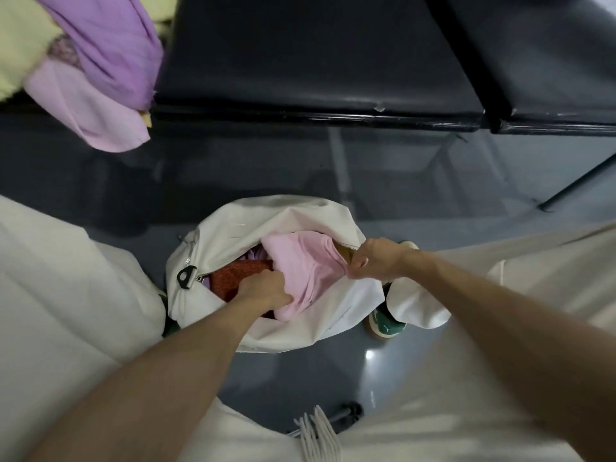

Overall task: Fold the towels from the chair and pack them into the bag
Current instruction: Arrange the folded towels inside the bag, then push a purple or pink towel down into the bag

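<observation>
A white zip bag (286,215) stands open on the floor between my legs. A folded pink towel (301,261) lies in its mouth, over a red knitted towel (240,278) and a bit of purple cloth. My left hand (263,290) grips the near left edge of the pink towel inside the bag. My right hand (375,260) pinches the towel's right edge at the bag's rim. More towels, purple (110,45), light pink (90,111) and pale yellow (20,45), are heaped on the chair at the top left.
A row of black padded seats (316,61) runs across the top, its metal legs reaching the glossy grey floor (300,378). My white trouser legs flank the bag, and a green and white shoe (386,323) sits right of it.
</observation>
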Available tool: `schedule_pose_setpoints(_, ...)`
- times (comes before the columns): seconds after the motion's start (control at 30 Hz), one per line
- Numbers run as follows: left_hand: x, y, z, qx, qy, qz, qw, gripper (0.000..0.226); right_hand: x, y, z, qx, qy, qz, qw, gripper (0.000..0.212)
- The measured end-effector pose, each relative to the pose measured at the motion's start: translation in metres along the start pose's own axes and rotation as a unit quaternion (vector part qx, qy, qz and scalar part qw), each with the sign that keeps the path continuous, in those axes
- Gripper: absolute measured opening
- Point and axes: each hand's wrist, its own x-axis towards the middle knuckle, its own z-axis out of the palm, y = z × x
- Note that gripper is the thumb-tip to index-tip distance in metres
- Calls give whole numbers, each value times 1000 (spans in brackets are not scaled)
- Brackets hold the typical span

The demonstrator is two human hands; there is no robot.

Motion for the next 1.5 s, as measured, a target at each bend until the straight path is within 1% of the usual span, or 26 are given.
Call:
schedule_pose_setpoints(0.1,-8,5,-8,81,98,32,991,41,8,-10,13,-4,8,-12,1000,36)
schedule_pose_setpoints(0.13,-7,7,-9,70,127,44,988,37,10,-12,16,-4,16,-11,1000,37)
schedule_pose_setpoints(0.2,-4,9,-11,0,158,79,984,29,12,-15,19,-5,26,-28,999,31)
schedule_pose_setpoints(0.23,0,11,-10,-37,154,98,982,26,13,-16,18,-6,28,-39,999,26)
schedule_pose_setpoints(0.3,5,19,-5,-99,114,118,981,29,14,-17,14,-8,28,-53,998,21)
schedule_pose_setpoints(0.43,16,35,9,-210,31,107,971,24,15,-14,6,-23,3,-64,998,20)
schedule_pose_setpoints(0.5,20,40,12,-240,-2,95,966,33,15,-11,5,-19,-9,-63,998,18)
schedule_pose_setpoints(0.57,22,43,14,-293,-33,79,952,42,14,-7,5,-9,-17,-57,998,15)
schedule_pose_setpoints(0.6,23,44,15,-334,-59,75,938,41,14,-5,5,-7,-21,-54,998,13)
schedule_pose_setpoints(0.67,17,48,12,-350,-125,88,924,40,14,-2,6,-8,-29,-53,998,8)
schedule_pose_setpoints(0.7,15,49,10,-355,-140,90,920,43,14,-1,6,-9,-32,-54,998,7)
schedule_pose_setpoints(0.77,15,49,7,-411,-128,73,900,46,15,-1,5,-4,-32,-49,998,7)
schedule_pose_setpoints(0.8,14,49,3,-443,-103,56,889,43,16,-2,5,-2,-29,-44,999,11)
schedule_pose_setpoints(0.83,15,46,-1,-448,-58,41,891,40,19,-4,5,-3,-25,-37,999,16)
schedule_pose_setpoints(0.93,19,28,-10,-346,103,-15,932,30,31,-9,11,2,12,-18,1000,23)
schedule_pose_setpoints(1.0,15,13,-10,-307,192,-73,929,18,41,-14,14,25,60,16,998,25)
schedule_pose_setpoints(1.03,13,5,-7,-309,205,-97,924,15,45,-16,16,37,86,38,995,24)
schedule_pose_setpoints(1.07,12,-2,-2,-324,187,-117,920,18,49,-18,16,46,108,63,991,23)
schedule_pose_setpoints(1.13,9,-12,8,-404,74,-128,903,20,54,-19,17,45,121,101,986,23)
schedule_pose_setpoints(1.17,4,-12,11,-441,10,-117,890,18,56,-19,17,40,113,109,987,25)
schedule_pose_setpoints(1.2,2,-13,15,-449,-37,-100,887,23,59,-20,17,38,102,113,988,29)
schedule_pose_setpoints(1.23,2,-14,18,-422,-63,-68,902,34,61,-20,18,39,90,116,988,34)
schedule_pose_setpoints(1.27,2,-15,21,-380,-77,-37,921,40,64,-21,20,45,76,117,989,39)
schedule_pose_setpoints(1.33,1,-12,23,-288,-76,9,955,39,68,-23,24,62,58,115,990,42)
schedule_pose_setpoints(1.43,3,-16,26,-237,-54,20,970,34,70,-25,29,45,84,108,990,32)
schedule_pose_setpoints(1.5,3,-18,28,-194,-44,28,980,28,68,-24,29,24,85,108,990,32)
